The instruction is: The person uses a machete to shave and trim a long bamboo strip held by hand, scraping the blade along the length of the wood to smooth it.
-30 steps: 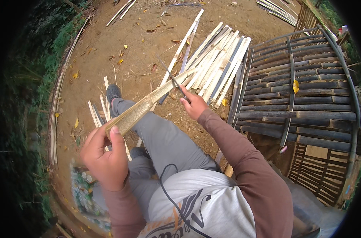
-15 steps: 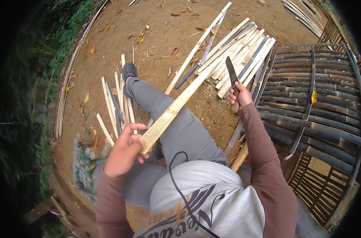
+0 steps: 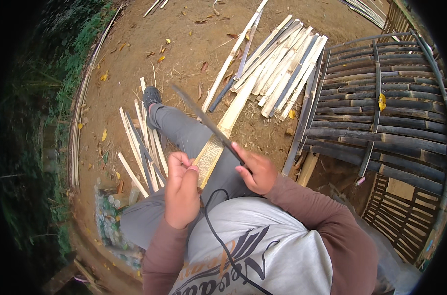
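Observation:
My left hand (image 3: 180, 189) pinches the near end of a split bamboo strip (image 3: 209, 160) between thumb and fingers. The strip slants away across my lap toward the pile of strips, its near part showing a rough, pale inner face. My right hand (image 3: 258, 169) is wrapped round the handle of a long dark knife (image 3: 200, 110), whose grip is mostly hidden by the fingers. The blade lies across the strip, pointing up and left; whether its edge touches the bamboo I cannot tell.
A pile of pale bamboo strips (image 3: 287, 71) lies on the dirt ahead. More strips (image 3: 144, 142) are at the left beside my shoe (image 3: 152, 96). A slatted bamboo platform (image 3: 380, 108) stands on the right. Plastic bottles (image 3: 108, 216) are stacked at lower left.
My right hand has swung the knife inward from the right, so the blade now crosses the strip. My left hand has moved right and slightly down with the strip's near end.

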A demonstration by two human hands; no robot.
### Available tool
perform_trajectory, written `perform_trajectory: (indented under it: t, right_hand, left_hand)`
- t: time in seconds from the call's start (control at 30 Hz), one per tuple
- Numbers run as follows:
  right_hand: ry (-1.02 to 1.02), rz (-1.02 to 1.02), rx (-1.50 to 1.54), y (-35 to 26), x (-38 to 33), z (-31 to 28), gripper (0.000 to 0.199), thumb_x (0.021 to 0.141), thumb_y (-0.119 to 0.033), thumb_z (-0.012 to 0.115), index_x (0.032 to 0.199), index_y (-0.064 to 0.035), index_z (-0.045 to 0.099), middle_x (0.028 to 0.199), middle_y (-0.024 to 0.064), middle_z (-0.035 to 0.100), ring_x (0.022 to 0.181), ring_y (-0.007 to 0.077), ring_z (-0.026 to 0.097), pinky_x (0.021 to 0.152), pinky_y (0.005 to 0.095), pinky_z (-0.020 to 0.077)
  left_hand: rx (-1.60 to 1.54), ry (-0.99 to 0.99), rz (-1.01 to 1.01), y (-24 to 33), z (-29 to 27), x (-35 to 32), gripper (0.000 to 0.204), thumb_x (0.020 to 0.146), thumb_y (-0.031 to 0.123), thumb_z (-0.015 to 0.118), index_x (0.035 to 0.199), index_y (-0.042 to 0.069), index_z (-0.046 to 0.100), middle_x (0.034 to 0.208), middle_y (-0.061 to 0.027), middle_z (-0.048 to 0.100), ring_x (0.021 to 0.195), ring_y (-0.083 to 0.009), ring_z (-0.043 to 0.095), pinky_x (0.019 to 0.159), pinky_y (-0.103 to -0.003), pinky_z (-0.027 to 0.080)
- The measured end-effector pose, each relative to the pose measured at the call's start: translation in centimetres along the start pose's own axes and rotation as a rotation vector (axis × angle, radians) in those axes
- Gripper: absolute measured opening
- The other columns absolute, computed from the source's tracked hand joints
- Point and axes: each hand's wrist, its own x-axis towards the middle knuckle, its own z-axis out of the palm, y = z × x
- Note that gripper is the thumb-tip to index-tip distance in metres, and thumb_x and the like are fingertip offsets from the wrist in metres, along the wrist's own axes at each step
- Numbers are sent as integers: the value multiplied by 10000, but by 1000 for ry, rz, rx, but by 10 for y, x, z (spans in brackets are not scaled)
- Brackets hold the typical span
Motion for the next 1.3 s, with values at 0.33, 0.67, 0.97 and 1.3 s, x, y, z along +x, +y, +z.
perform_trajectory:
  t: [0.33, 0.67, 0.97, 1.3]
  right_hand:
    - [-46, 96, 155, 8, 11, -6, 770, 935, -192, 758, 1592, -68, 377, 957, 208, 712, 785, 313, 688, 745, 375, 546]
    - [-71, 558, 369, 71, -41, 18, 603, 1048, -576, 533, 801, -30, 608, 652, 99, 562, 640, 227, 581, 625, 415, 461]
    - [-265, 250, 262, 130, -3, 28, 661, 1034, -615, 529, 782, -8, 598, 619, 122, 536, 595, 266, 545, 609, 423, 444]
    - [-179, 581, -125, 194, 77, 22, 777, 1021, -705, 445, 883, 12, 709, 734, 207, 652, 732, 373, 647, 741, 504, 498]
  left_hand:
    - [80, -6, -34, -15, -4, 12, 125, 1042, 44, 412, 1152, 97, 381, 923, -48, 573, 661, -55, 495, 537, -214, 423]
    - [-32, -26, -33, -27, 2, 18, 119, 1037, 83, 361, 1150, 123, 369, 956, -125, 622, 544, -158, 541, 491, -262, 434]
    - [-312, 54, -121, -45, -23, 28, 146, 1020, 39, 376, 1095, 159, 410, 854, -30, 533, 501, -73, 342, 455, -247, 283]
    - [-380, 104, -121, -54, -46, 33, 143, 1027, 32, 370, 1081, 157, 412, 846, -22, 502, 498, -61, 320, 455, -247, 260]
